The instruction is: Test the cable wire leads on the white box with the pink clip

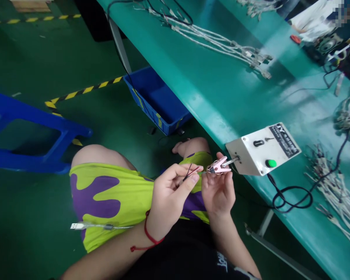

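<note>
Here, my left hand [169, 190] pinched the thin wires [189, 173]; my right hand [218, 186] gripped the pink clip [218, 166] at three o'clock, beside the white box [262, 149] on the worktop [221, 89]. Risk: wires could slip from the clip if misaligned.

We see a dark green floor [32, 217] crossed by yellow-black tape [84, 90]. A long teal bench [221, 89] runs diagonally, glossy with pale reflections of light. Under its edge stands a blue bin [157, 99], beside a grey bench leg [119, 42]. At the left lies a blue frame [32, 132]
</note>
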The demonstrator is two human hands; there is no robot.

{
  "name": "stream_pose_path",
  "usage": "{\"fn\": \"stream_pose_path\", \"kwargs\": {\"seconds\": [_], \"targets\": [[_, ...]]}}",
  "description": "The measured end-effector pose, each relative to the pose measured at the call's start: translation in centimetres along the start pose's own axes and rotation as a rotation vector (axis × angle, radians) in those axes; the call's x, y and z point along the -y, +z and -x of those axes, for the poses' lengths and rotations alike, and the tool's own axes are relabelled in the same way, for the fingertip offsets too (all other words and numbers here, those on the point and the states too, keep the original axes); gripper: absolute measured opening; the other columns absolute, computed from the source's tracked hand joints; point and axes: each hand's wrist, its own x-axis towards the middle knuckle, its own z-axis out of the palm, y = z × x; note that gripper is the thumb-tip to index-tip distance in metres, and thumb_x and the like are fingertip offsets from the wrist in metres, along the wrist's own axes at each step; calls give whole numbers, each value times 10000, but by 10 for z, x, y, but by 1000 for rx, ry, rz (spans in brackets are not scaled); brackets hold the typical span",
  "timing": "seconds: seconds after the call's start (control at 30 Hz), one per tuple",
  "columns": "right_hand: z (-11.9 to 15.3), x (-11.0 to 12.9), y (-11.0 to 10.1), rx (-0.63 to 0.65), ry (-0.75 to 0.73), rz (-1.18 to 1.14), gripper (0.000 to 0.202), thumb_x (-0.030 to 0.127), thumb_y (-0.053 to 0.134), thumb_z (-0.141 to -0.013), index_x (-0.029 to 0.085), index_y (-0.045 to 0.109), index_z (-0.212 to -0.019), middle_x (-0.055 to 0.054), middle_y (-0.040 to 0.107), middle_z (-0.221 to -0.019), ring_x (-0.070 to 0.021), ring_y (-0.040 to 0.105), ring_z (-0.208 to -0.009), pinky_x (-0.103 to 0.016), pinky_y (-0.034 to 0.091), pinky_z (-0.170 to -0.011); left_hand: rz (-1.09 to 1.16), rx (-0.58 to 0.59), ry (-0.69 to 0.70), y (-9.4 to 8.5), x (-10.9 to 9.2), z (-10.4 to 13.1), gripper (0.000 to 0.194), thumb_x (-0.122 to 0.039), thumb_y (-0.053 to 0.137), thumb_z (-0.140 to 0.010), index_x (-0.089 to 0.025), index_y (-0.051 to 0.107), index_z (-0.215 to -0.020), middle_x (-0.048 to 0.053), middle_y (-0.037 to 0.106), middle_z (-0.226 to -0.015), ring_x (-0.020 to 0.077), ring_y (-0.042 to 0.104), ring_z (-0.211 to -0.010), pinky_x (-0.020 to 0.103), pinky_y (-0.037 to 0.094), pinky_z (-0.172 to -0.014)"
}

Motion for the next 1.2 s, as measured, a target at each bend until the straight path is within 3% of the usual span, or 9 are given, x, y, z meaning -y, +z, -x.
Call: {"fn": "stream_pose_path", "kwargs": {"seconds": [0.1,0.23,0.3,0.43,0.53,0.73,0.87,1.03,1.2], "targets": [[-4,5,-2,34,19,-32,447,550,709,-954,286,747,-1312,41,436,-716,-106,241,-531,-224,289,-413,7,19,-11,4,0,-3,188,-268,798,-973,-174,688,-852,76,802,-1156,39,425,-528,217,472,-560],[-11,9,-7,41,57,-81,366,518,826,-867,249,814,-1116,53,425,-692,-86,152,-522,-195,227,-364,16,47,-6,8,0,-6,217,-269,771,-997,-176,647,-844,76,821,-1144,37,426,-509,223,502,-591],[-14,10,-8,13,82,-105,359,495,896,-806,230,825,-1038,54,460,-691,-74,127,-528,-167,220,-353,22,61,-4,9,0,-7,221,-267,764,-1005,-179,640,-845,73,829,-1140,46,493,-539,230,544,-650],[-15,12,-4,-56,102,-187,352,427,951,-771,202,821,-1009,79,475,-652,-50,125,-508,-99,293,-366,66,87,4,9,3,-11,209,-265,763,-1008,-188,648,-851,73,830,-1178,131,737,-858,262,612,-852],[-15,13,2,-77,106,-216,299,373,960,-773,194,811,-960,97,431,-609,-37,184,-480,-72,365,-413,84,82,37,8,7,-13,128,-226,763,-1005,-186,691,-906,73,819,-1194,172,769,-1075,251,613,-938],[-17,13,8,-70,79,-155,293,400,948,-784,220,808,-969,101,433,-618,-35,168,-467,-68,365,-424,62,85,135,7,11,-15,103,-164,761,-991,-175,692,-916,72,803,-1230,151,783,-1058,199,615,-896],[-18,11,5,-35,54,-87,254,452,898,-835,262,807,-976,108,366,-573,-57,156,-445,-113,368,-416,39,76,151,7,12,-18,117,-165,755,-991,-179,677,-905,79,803,-1230,185,783,-1082,241,629,-904],[-19,10,3,-27,37,-69,254,458,890,-846,263,802,-983,100,384,-596,-57,151,-451,-128,325,-402,-23,48,153,8,13,-20,173,-183,768,-974,-179,645,-852,89,803,-1151,241,787,-1057,312,649,-874],[-19,10,4,-22,36,-80,250,452,889,-848,258,798,-978,106,370,-575,-55,159,-436,-128,357,-415,-62,46,153,8,13,-19,180,-199,771,-971,-178,641,-849,100,803,-1146,257,794,-1030,334,657,-853]]}}
